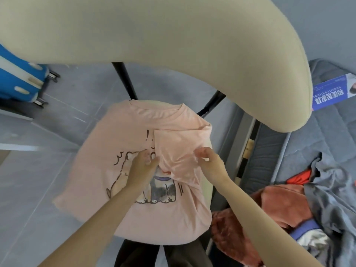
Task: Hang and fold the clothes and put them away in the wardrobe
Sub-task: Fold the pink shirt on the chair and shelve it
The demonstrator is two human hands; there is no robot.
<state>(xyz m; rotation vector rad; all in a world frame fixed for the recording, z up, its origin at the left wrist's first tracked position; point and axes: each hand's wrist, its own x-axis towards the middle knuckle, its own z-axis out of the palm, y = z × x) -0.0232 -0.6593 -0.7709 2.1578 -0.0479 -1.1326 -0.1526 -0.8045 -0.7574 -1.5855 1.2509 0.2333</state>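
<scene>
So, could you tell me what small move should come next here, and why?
Probably lay the folded flap flat: the left hand and right hand pinch it atop the pink T-shirt, and it lies wrinkled.

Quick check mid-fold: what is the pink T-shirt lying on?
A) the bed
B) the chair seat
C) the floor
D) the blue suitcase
B: the T-shirt is spread over the cream chair seat, in front of the chair back, while the left hand and right hand pinch its folded-in sleeve.
</scene>
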